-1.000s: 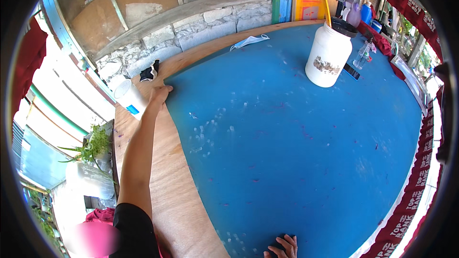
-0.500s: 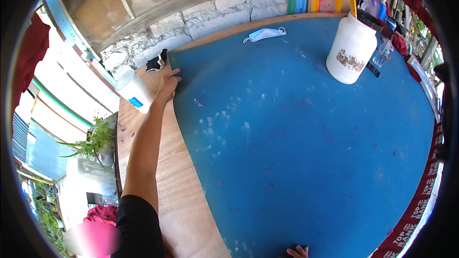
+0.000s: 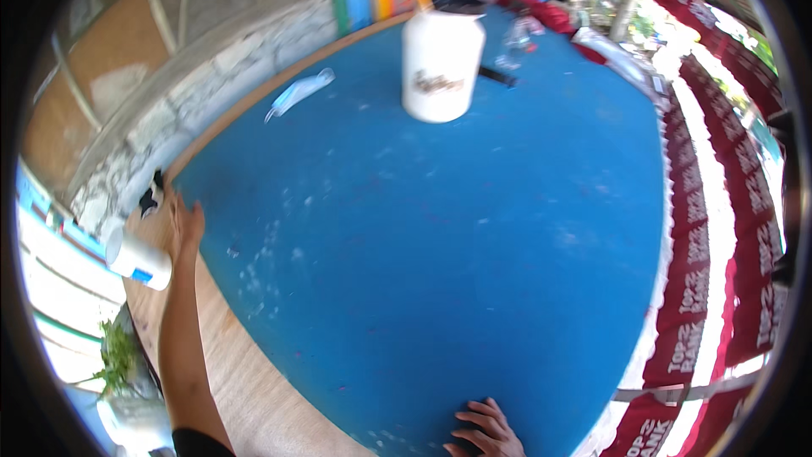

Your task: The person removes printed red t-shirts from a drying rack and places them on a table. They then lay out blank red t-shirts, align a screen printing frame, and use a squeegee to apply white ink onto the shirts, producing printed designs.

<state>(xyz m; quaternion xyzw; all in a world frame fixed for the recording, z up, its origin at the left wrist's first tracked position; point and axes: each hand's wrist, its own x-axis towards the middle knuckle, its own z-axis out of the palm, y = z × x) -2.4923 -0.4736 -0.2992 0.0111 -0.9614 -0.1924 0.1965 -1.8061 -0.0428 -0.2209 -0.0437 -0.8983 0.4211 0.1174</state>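
Note:
A large blue sheet (image 3: 423, 237) with pale smudges covers most of the wooden tabletop (image 3: 241, 364). At its far left corner lies my left hand (image 3: 188, 220), fingers stretched out flat along the sheet's edge and the bare wood. A white container (image 3: 139, 261) with a blue label is just beside that wrist. Small black-and-white cloth (image 3: 152, 196) sits beyond the fingertips. My right hand (image 3: 488, 433) rests low on the near part of the sheet, fingers spread and holding nothing; its wrist is cut off by the lower edge.
A big white jar (image 3: 442, 68) with a yellow stick stands at the back. A light blue face mask (image 3: 302, 92) lies left of it; a dark phone (image 3: 497, 75) and a clear bottle (image 3: 514, 44) lie right. Red printed banners (image 3: 685, 271) hang along the right side; a stone wall (image 3: 241, 68) runs behind.
The view has swung to the right, so the table things appear further left. My right hand shows more fully on the sheet. My left hand stays at the far left corner.

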